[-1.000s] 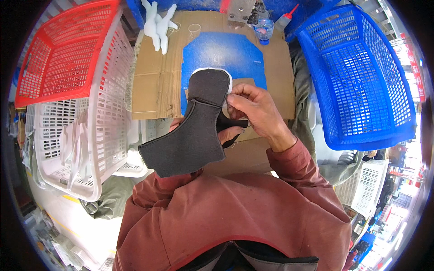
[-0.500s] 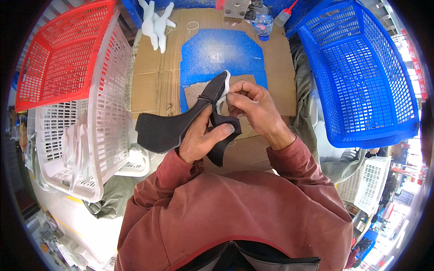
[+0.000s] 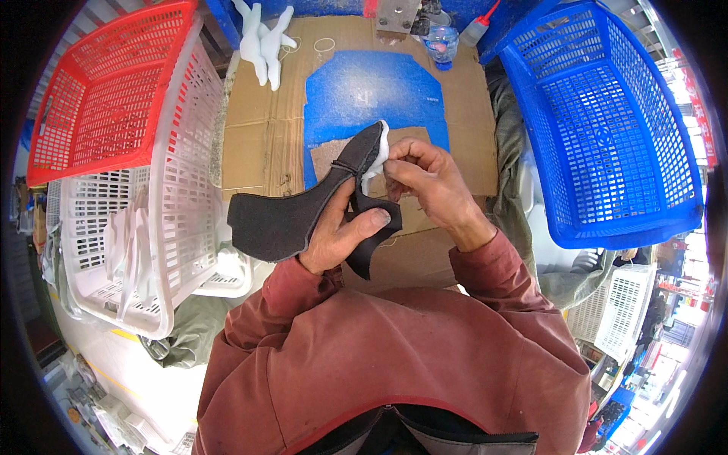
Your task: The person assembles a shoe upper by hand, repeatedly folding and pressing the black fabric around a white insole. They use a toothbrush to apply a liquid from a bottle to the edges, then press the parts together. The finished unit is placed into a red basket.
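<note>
A black, stitched fabric piece shaped like a shoe upper [image 3: 277, 220] is held over the work surface, its narrow end pointing up and away from me. My left hand [image 3: 334, 235] grips it from below, thumb pressed on a hanging black flap [image 3: 379, 216]. Along the narrow end's right edge shows a soft white strip [image 3: 381, 148], perhaps a lining. My right hand [image 3: 425, 174] is closed at this white strip, thumb and fingertips pinched together. Exactly what lies between those fingertips is hidden.
Under the hands lie a blue sheet [image 3: 371, 83] and brown cardboard [image 3: 265, 136]. White curved forms [image 3: 265, 45], a rubber band [image 3: 324, 45], a clear cup [image 3: 441, 47] and a red-tipped bottle [image 3: 475, 32] sit at the back. Red [image 3: 98, 163], white [image 3: 163, 227] and blue [image 3: 557, 235] baskets flank me.
My right hand has shifted very slightly, still at the white strip. The black piece has barely moved in my left hand.
</note>
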`<act>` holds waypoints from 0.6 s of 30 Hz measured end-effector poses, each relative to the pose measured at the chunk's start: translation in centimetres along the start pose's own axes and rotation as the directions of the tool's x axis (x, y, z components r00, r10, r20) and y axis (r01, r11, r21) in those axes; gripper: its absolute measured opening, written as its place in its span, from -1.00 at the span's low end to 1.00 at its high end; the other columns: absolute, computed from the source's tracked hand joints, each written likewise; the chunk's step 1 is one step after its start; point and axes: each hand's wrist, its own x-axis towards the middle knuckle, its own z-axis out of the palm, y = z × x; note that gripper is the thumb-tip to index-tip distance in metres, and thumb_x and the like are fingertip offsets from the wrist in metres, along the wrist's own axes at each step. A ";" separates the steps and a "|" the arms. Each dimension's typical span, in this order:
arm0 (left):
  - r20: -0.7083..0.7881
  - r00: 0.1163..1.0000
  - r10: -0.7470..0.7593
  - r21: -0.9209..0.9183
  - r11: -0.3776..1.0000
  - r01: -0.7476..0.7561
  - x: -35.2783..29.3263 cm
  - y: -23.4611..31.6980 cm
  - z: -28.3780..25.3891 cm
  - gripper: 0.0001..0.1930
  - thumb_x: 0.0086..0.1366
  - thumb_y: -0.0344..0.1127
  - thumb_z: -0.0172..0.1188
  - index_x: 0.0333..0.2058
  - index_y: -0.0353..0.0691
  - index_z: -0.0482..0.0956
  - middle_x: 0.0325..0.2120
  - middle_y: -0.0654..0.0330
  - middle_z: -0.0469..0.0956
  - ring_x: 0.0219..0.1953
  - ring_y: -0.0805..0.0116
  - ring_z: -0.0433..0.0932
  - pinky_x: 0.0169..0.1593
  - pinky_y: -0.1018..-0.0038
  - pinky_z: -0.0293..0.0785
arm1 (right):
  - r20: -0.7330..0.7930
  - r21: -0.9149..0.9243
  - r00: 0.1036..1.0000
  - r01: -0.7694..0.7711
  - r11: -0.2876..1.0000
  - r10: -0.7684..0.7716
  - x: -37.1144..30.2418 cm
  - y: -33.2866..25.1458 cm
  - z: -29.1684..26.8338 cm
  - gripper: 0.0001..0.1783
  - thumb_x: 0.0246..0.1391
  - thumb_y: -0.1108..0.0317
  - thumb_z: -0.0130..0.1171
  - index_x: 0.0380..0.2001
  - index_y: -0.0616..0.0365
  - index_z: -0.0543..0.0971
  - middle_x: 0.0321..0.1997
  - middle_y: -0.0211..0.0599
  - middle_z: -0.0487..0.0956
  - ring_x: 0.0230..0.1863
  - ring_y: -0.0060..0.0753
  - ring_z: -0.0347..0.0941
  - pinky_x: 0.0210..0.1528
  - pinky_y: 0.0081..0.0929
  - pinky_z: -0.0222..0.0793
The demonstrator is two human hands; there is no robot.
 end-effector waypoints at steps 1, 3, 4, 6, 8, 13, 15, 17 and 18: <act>-0.006 1.000 0.000 0.007 1.000 0.000 0.0 0.0 0.0 -0.28 0.29 -0.07 0.30 0.26 -0.43 0.30 0.01 0.12 0.46 0.00 0.38 0.44 0.15 0.44 0.37 | 0.028 -0.015 1.000 0.010 1.000 -0.009 0.0 0.1 0.0 -0.91 0.24 0.43 0.17 -0.22 0.19 0.56 -0.41 -0.43 0.54 -0.45 -0.59 0.50 -0.38 -0.56 0.51; 0.004 1.000 0.002 0.075 0.997 -0.002 0.0 0.2 0.0 -0.27 0.28 -0.07 0.32 0.25 -0.45 0.31 0.04 0.08 0.45 0.05 0.37 0.41 0.18 0.42 0.35 | 0.042 -0.074 0.999 -0.008 0.997 0.011 0.0 0.0 -0.1 -0.89 0.25 0.40 0.17 -0.21 0.18 0.56 -0.40 -0.43 0.54 -0.43 -0.60 0.50 -0.36 -0.57 0.51; -0.001 1.000 0.025 0.100 0.995 -0.024 0.0 0.2 0.1 -0.27 0.27 -0.07 0.33 0.25 -0.45 0.31 0.06 0.06 0.44 0.08 0.36 0.40 0.20 0.42 0.33 | 0.062 -0.050 0.998 0.001 0.999 0.002 -0.1 -0.1 -0.2 -0.87 0.26 0.36 0.18 -0.21 0.18 0.56 -0.40 -0.43 0.54 -0.42 -0.60 0.50 -0.35 -0.57 0.50; 0.018 1.000 0.007 0.134 0.991 -0.009 0.3 0.3 0.2 -0.22 0.27 -0.05 0.29 0.29 -0.47 0.24 0.10 0.06 0.41 0.10 0.32 0.39 0.22 0.41 0.31 | 0.059 -0.032 0.998 -0.024 0.999 0.026 -0.3 -0.4 -0.4 -0.81 0.28 0.28 0.19 -0.20 0.18 0.56 -0.39 -0.44 0.54 -0.41 -0.60 0.51 -0.34 -0.57 0.50; 0.034 0.998 0.043 0.200 0.979 -0.049 0.6 0.3 0.2 -0.18 0.27 -0.03 0.28 0.32 -0.47 0.21 0.13 0.05 0.40 0.12 0.29 0.39 0.23 0.40 0.30 | 0.000 -0.052 0.999 -0.050 0.997 0.050 -0.5 -0.7 -0.6 -0.74 0.29 0.19 0.20 -0.20 0.19 0.55 -0.38 -0.44 0.53 -0.41 -0.61 0.50 -0.36 -0.58 0.49; 0.153 0.985 0.081 0.403 0.905 -0.137 1.4 0.9 -0.1 -0.20 0.24 -0.15 0.38 0.30 -0.45 0.21 0.05 0.03 0.46 0.06 0.29 0.41 0.20 0.40 0.32 | -0.029 -0.125 1.000 -0.009 0.992 0.005 -0.1 -0.6 -0.7 -0.69 0.28 0.14 0.23 -0.21 0.20 0.54 -0.41 -0.45 0.52 -0.44 -0.63 0.47 -0.40 -0.58 0.48; 0.156 0.981 0.114 0.440 0.881 -0.173 1.3 1.1 -0.1 -0.22 0.23 -0.18 0.41 0.28 -0.44 0.23 0.00 0.03 0.49 0.02 0.31 0.43 0.18 0.41 0.34 | -0.040 -0.164 0.999 -0.002 0.987 -0.004 0.2 -0.3 -0.6 -0.75 0.28 0.20 0.24 -0.23 0.17 0.54 -0.42 -0.44 0.53 -0.48 -0.64 0.47 -0.41 -0.56 0.47; 0.103 0.975 0.197 0.451 0.865 -0.222 1.0 1.1 0.2 -0.22 0.22 -0.15 0.41 0.27 -0.44 0.26 -0.02 0.03 0.50 0.01 0.32 0.44 0.17 0.41 0.35 | -0.032 -0.131 0.998 0.041 0.990 -0.046 0.4 0.0 -0.7 -0.79 0.28 0.25 0.24 -0.24 0.18 0.54 -0.46 -0.45 0.53 -0.49 -0.64 0.47 -0.41 -0.58 0.47; 0.085 0.988 0.128 0.417 0.896 -0.152 0.8 1.0 0.3 -0.21 0.22 -0.07 0.37 0.27 -0.44 0.27 0.02 0.01 0.47 0.05 0.30 0.42 0.19 0.40 0.33 | -0.027 -0.114 0.997 0.066 0.991 -0.069 0.4 0.1 -0.7 -0.81 0.28 0.28 0.23 -0.24 0.18 0.55 -0.48 -0.46 0.53 -0.50 -0.65 0.47 -0.42 -0.59 0.47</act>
